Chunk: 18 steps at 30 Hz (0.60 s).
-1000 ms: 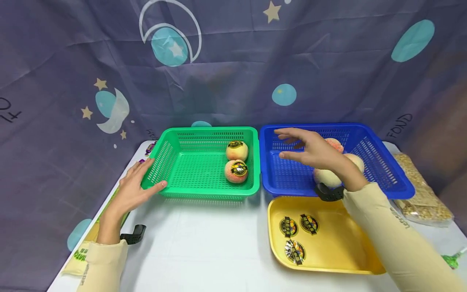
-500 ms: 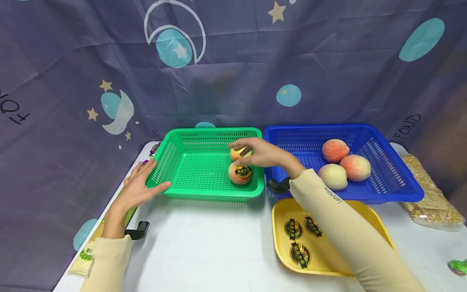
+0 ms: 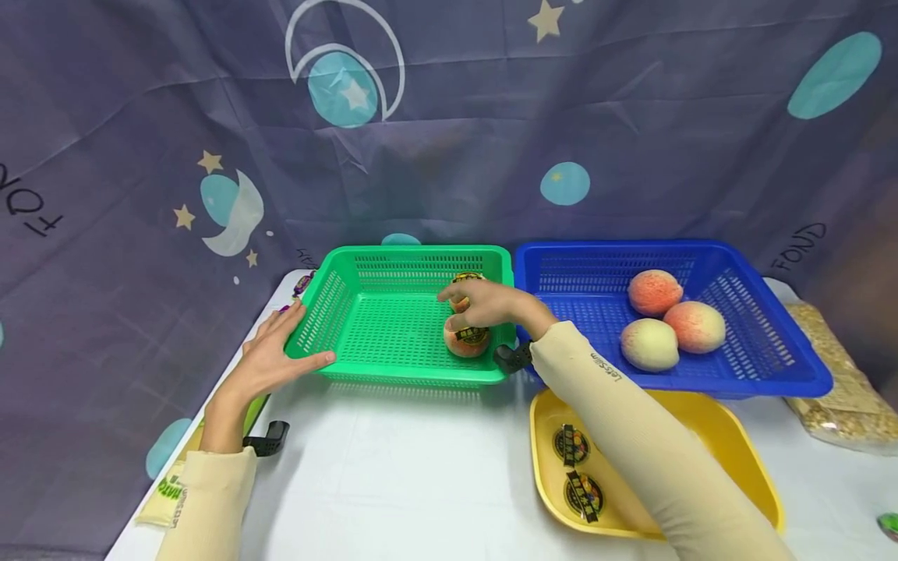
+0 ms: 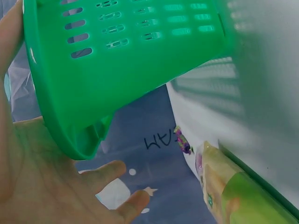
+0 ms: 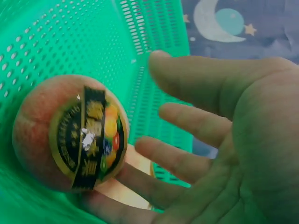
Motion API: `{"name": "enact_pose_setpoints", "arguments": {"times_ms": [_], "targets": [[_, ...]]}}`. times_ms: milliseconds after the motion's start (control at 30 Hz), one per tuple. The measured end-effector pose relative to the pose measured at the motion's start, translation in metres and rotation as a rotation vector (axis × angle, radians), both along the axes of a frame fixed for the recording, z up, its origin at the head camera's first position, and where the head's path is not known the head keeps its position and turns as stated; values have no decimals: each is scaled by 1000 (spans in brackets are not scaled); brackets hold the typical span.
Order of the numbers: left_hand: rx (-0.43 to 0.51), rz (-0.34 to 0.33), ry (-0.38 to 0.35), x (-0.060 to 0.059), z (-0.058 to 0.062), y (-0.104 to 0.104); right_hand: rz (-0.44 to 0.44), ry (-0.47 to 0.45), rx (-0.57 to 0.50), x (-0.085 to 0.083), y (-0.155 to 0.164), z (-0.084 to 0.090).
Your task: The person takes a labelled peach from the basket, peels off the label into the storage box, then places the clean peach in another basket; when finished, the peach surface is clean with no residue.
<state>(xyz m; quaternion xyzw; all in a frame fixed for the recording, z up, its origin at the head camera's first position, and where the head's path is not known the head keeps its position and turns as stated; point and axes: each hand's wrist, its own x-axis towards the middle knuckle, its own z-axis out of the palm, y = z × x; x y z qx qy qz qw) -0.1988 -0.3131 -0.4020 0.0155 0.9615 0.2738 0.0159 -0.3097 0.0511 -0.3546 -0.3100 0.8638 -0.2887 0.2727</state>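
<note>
My left hand is at the left corner of the green basket, thumb spread from straight fingers. The left wrist view shows the palm close against the rim. My right hand reaches into the right end of that basket. Its fingers, apart and slightly bent, hover beside and over two labelled peaches. The nearer peach, with a black and gold sticker, fills much of the right wrist view. Behind it the farther peach is partly covered by the hand. No grip on either peach shows.
A blue basket to the right holds three unlabelled peaches. In front of it, a yellow tray bears round stickers, partly hidden by the right sleeve. Bagged grain lies far right; a snack packet lies left.
My right hand has moved left, from above the blue basket to the peaches in the green basket, and lowered. The left hand has stayed at the green basket's corner. The view has shifted slightly.
</note>
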Motion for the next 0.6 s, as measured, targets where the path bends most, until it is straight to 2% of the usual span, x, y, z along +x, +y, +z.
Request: {"name": "enact_pose_setpoints", "arguments": {"times_ms": [200,433,600], "targets": [[1,-2,-7,0,0,0,72,-47,96,-3,-9,-5],[2,7,-22,0,0,1,63,-321,86,-6,-16,-10],[2,11,-24,0,1,1,81,-357,140,-11,-21,-9]]}}
